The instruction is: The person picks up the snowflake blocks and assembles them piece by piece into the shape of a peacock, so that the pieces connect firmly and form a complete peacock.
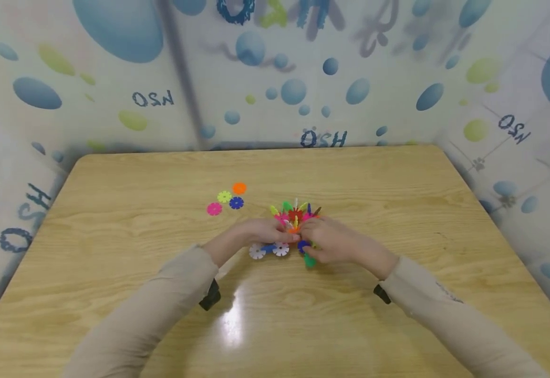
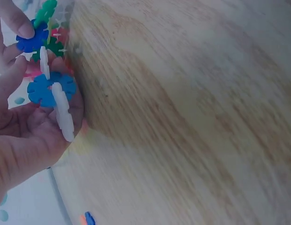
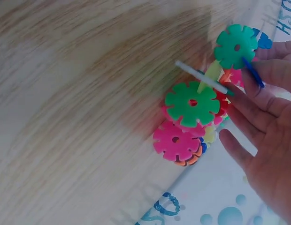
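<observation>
A cluster of slotted plastic snowflake discs [image 1: 296,215], joined in many colours, stands between both hands on the wooden table. My left hand [image 1: 270,230] holds its left side, fingers reaching behind it. Beside that palm, in the left wrist view, a light blue disc [image 2: 38,90] carries a white disc [image 2: 64,112] set edge-on. My right hand [image 1: 331,239] pinches a dark blue disc [image 2: 32,38] at the near right side, thumb on its face. A green disc [image 3: 235,47] is slotted to that blue one. Pink disc [image 3: 176,140] and another green disc [image 3: 192,104] show lower on the cluster.
Loose discs lie on the table beyond my left hand: orange [image 1: 239,188], yellow-green [image 1: 225,197], blue [image 1: 236,202] and pink [image 1: 214,209]. A wall covering [image 1: 293,92] with blue and green spots rises behind the table's back edge.
</observation>
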`<state>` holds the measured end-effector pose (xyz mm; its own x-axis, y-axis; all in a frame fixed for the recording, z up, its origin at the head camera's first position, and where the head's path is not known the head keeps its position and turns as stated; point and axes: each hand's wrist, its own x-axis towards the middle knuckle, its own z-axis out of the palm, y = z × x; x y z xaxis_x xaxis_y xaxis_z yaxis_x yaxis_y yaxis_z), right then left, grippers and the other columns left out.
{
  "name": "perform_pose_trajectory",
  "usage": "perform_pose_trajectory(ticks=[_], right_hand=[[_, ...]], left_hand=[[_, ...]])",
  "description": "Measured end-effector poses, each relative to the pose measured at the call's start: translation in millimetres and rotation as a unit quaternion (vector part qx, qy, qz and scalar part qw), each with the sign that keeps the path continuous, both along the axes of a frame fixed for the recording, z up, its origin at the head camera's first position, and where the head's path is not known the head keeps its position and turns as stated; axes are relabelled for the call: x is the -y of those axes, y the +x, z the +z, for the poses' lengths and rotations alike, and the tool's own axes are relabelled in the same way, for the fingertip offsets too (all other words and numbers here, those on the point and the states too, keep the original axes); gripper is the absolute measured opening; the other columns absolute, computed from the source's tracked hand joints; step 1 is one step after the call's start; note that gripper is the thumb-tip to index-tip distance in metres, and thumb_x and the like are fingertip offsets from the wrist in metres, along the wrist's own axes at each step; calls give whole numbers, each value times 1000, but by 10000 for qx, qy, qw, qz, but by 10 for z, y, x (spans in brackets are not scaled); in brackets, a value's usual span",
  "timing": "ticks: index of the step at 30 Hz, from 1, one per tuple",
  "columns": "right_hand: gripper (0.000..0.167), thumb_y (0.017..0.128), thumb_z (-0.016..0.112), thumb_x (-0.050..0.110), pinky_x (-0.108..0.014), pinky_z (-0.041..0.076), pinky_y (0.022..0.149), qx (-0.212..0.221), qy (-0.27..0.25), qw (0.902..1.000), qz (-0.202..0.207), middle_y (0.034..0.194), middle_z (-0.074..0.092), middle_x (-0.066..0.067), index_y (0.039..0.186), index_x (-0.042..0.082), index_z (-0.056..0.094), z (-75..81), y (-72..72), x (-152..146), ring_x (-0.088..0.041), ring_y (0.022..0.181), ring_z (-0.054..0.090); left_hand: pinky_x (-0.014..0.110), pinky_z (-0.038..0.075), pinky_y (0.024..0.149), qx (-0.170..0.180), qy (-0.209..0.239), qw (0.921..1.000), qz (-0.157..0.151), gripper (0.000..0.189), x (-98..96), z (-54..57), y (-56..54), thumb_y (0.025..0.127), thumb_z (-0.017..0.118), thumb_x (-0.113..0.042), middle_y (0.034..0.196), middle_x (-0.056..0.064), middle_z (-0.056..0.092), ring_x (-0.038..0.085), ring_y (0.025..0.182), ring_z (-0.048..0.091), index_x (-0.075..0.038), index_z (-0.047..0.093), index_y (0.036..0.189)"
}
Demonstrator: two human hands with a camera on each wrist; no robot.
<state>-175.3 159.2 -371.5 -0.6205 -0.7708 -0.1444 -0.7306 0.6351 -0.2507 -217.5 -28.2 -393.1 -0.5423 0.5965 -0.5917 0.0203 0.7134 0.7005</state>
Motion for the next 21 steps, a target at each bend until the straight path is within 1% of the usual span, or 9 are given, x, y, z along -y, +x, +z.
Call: perform_pose_trajectory(ticks=[2, 3, 6, 8, 12, 15, 17, 18, 21], right_hand=[[28, 88, 57, 19, -48, 38, 101, 41, 15, 10000, 32, 114, 63, -12, 109, 0, 62, 2, -3, 26, -28, 116, 52], [28, 88, 57, 19, -47, 38, 101, 34, 17, 10000, 55, 112, 64, -11, 108, 0, 62, 3, -5, 39, -27, 116, 52], [26, 88, 57, 18, -47, 39, 101, 54, -37, 9998, 170, 110, 65, -10, 107, 1, 63, 6, -13, 76, -27, 115, 53], [26, 87, 57, 17, -46, 40, 99, 79, -82, 9996, 258, 109, 65, -11, 106, 0, 63, 3, -26, 96, -27, 113, 54], [23, 87, 57, 16, -42, 45, 93, 70, 61, 9999, 49, 107, 64, -12, 103, 0, 62, -7, -75, 71, -26, 104, 57], [22, 88, 58, 16, -39, 47, 90, 96, 57, 9996, -252, 106, 63, -11, 102, 0, 61, -12, -111, 18, -25, 101, 58], [25, 89, 58, 16, -37, 49, 89, 242, -230, 9987, -376, 108, 63, -12, 107, -1, 60, 1, -123, 8, -24, 101, 60], [24, 89, 57, 16, -35, 51, 85, 344, -453, 9975, -419, 105, 64, -10, 106, 0, 60, 15, -125, 20, -21, 95, 61], [18, 91, 56, 17, -28, 53, 71, 601, -1192, 9895, -559, 94, 66, -8, 100, 1, 58, 91, -111, 104, -13, 78, 61]], left_hand=[[24, 40, 71, -124, -55, 9999, -76, 32, 45, 10, 17, 91, 51, -41, 79, 0, 51, 12, 77, 47, -11, 54, 80], [23, 38, 65, -185, -55, 9998, -106, 32, 67, 10, 28, 91, 51, -40, 74, 0, 49, 12, 72, 46, -12, 52, 76], [21, 32, 57, -287, -50, 9996, -29, 33, 133, 12, 70, 90, 54, -40, 64, -2, 44, 11, 63, 40, -13, 51, 71], [21, 35, 59, -209, 42, 9997, 104, 32, 184, 4, 98, 89, 55, -40, 68, -3, 47, 11, 66, 43, -12, 53, 74], [25, 42, 77, 254, 67, 9994, 244, 35, 308, 14, 151, 90, 54, -41, 89, -1, 56, 11, 85, 49, -8, 62, 98], [26, 42, 74, 258, 98, 9985, 467, 43, 401, 57, 177, 91, 51, -43, 89, 1, 55, 12, 83, 48, -4, 59, 107], [25, 41, 70, 33, 187, 9955, 932, 48, 452, 106, 188, 91, 48, -47, 88, 1, 53, 13, 81, 47, -4, 55, 110], [24, 41, 68, -69, 290, 9922, 1210, 50, 473, 131, 189, 91, 47, -49, 87, 3, 53, 14, 79, 48, -3, 54, 110], [23, 45, 66, -123, 697, 9751, 2103, 55, 518, 208, 193, 90, 46, -53, 88, 5, 57, 15, 77, 53, -4, 51, 114]])
